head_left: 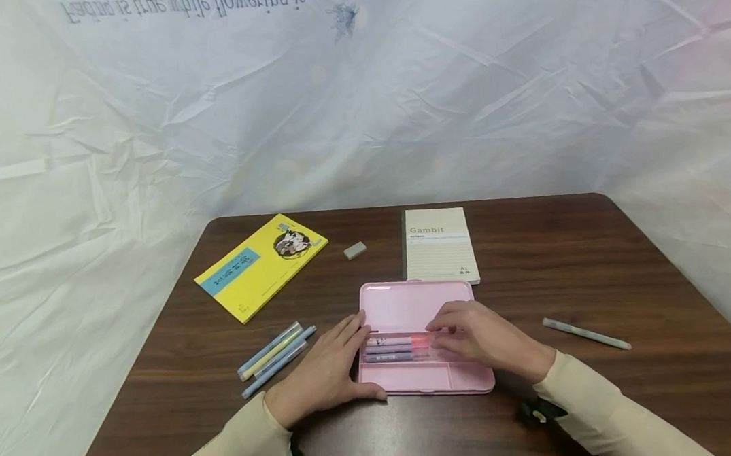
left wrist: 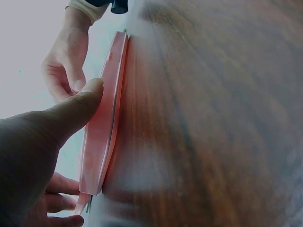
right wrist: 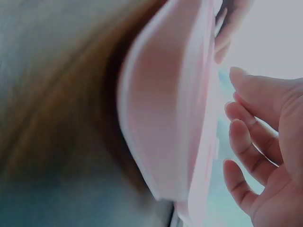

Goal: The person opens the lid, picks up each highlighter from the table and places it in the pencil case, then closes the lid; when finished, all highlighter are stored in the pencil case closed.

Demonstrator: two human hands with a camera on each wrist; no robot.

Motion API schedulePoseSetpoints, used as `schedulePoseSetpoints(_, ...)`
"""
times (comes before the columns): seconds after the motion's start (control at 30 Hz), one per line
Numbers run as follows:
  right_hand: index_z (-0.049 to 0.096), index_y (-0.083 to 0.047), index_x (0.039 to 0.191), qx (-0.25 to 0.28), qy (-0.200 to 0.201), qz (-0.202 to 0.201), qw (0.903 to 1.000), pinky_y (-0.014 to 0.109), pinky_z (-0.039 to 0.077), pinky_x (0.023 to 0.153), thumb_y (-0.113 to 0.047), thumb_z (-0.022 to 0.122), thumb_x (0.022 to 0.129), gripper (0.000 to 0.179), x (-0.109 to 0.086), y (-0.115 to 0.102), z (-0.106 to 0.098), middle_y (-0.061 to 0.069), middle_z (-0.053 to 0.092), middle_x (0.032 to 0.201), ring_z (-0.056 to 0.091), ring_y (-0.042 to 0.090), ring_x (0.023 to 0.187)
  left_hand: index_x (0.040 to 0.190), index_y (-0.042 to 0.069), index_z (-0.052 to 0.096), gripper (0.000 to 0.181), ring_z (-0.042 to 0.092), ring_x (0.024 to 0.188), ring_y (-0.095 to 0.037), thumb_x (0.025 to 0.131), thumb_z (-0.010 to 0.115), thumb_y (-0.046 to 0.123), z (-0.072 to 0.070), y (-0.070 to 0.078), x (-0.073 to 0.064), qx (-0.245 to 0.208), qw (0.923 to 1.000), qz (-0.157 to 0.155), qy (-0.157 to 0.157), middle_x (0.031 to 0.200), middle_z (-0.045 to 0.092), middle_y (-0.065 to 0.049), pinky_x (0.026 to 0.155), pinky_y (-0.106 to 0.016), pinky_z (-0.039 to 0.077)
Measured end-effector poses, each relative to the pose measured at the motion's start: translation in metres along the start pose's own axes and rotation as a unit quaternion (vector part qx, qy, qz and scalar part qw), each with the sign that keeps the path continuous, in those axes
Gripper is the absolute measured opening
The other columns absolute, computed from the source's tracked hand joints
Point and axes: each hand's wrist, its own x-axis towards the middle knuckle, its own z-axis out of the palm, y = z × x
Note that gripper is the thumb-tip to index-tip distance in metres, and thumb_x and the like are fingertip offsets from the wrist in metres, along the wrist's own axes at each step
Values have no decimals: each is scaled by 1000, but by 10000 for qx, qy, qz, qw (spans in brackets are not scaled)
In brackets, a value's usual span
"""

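On the table a pink pencil case (head_left: pixel 404 377) lies with its lid raised toward the back. Several pens (head_left: pixel 390 356) lie side by side in its long compartment. My left hand (head_left: pixel 329 369) rests against the case's left end, its thumb (left wrist: pixel 87 99) touching the front wall and the other fingers spread at the side. Over the right part of the case hovers my right hand (head_left: pixel 480 331), fingertips near the pens' right ends. In the right wrist view its fingers (right wrist: pixel 246 142) are loosely bent, with nothing seen between them.
Left of the case lie several pale blue and yellow pens (head_left: pixel 277 357) and a yellow notebook (head_left: pixel 259 267). Behind it are a small eraser (head_left: pixel 355 251) and a white "Gambit" notebook (head_left: pixel 439 245). A single pen (head_left: pixel 587 333) lies at right. White sheeting (head_left: pixel 370 119) surrounds the table.
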Motion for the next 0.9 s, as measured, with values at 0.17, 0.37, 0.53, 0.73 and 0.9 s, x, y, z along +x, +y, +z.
schedulePoseSetpoints(0.17, 77, -12, 106, -149, 109, 381, 9991, 29, 53, 71, -15, 76, 89, 18, -10, 2, -17, -5, 69, 100, 61, 9, 84, 153, 5, 38, 109, 24, 150, -32, 75, 69, 75, 0, 1, 0, -26, 10000, 2, -4, 165, 22, -11, 116, -53, 29)
schedulePoseSetpoints(0.37, 77, -16, 109, -461, 467, 922, 9936, 26, 52, 70, -15, 81, 84, 25, -29, 12, -36, -8, 68, 103, 60, 8, 85, 153, 5, 38, 109, 23, 150, -31, 75, 68, 75, -1, 1, 0, -27, 10000, 1, 2, 165, 21, -11, 116, -52, 29)
schedulePoseSetpoints(0.53, 77, -17, 107, -938, 901, 927, 9872, 25, 51, 67, -16, 83, 82, 25, -55, 23, -49, -11, 67, 100, 60, 2, 82, 153, 4, 38, 109, 24, 150, -32, 75, 68, 76, 1, 1, 0, -50, 10000, 14, 11, 164, 22, -12, 116, -53, 29)
schedulePoseSetpoints(0.73, 77, -15, 106, -1522, 1216, 1362, 9713, 25, 49, 63, -16, 86, 77, 31, -93, 37, -67, -7, 68, 101, 60, 4, 79, 152, 4, 39, 108, 25, 149, -33, 75, 69, 74, 1, 0, 0, -64, 10000, 40, 34, 164, 23, -13, 116, -53, 30)
schedulePoseSetpoints(0.9, 75, -13, 111, -1803, 1244, 2069, 9535, 38, 53, 67, -21, 86, 78, 35, -128, 47, -82, 3, 69, 106, 66, 21, 88, 153, 5, 38, 109, 24, 150, -32, 75, 70, 74, 1, 0, 0, -97, 9999, -13, -32, 164, 22, -12, 117, -53, 28)
